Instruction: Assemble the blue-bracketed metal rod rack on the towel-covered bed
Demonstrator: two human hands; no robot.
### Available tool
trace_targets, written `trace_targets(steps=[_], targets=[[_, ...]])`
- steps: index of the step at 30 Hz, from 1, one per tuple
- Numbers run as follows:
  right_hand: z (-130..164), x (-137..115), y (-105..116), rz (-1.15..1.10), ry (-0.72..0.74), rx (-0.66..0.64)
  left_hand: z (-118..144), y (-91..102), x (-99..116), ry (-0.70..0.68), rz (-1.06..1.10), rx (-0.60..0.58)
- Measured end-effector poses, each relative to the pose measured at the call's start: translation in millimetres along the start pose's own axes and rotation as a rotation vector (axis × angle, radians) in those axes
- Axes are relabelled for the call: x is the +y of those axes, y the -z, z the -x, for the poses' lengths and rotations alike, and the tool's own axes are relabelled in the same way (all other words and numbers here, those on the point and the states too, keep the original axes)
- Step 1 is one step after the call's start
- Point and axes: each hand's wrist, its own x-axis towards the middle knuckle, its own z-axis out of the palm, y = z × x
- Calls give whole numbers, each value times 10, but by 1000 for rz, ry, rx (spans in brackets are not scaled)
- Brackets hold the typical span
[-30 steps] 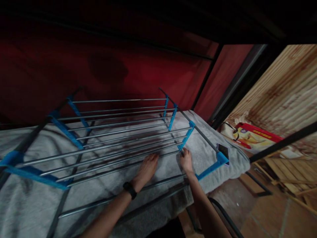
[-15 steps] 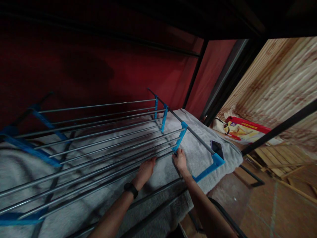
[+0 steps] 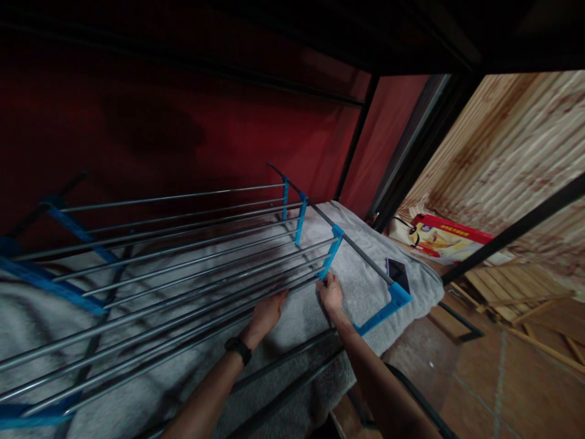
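FWIW we'd guess we're well past halfway: the rack [image 3: 299,222] has bars sitting in the three farther right brackets, tho the near right bracket [image 3: 386,310] shows no bars along its visible part. That looks like what's left; can't tell for sure bc the right forearm [image 3: 359,353] hides its inner end, and the near left corner is cut off. Rack's on the grey blanket [image 3: 361,277], just in front of the red wall [image 3: 256,140]. Long axis runs approx left-right w/ the bars, right ends angled a bit far; the right side tube [image 3: 365,257] goes far to near. Our left hand [image 3: 267,314] has fingers curled together on the near bar [image 3: 301,285], tips partly hidden. Our right hand [image 3: 331,294] is pinching the near end of the third bracket [image 3: 333,250].
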Motion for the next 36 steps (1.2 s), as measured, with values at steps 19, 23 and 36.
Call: trace_targets(steps=[19,23,36], targets=[[41,-16,18,16,28,23,-33,-42,-67,-31,-1,-3],[48,-22,12,19,28,36,-33,-31,-60,-20,-9,-8],[63,-32,-7,27,28,21,-43,-28,-103,9,23,-19]])
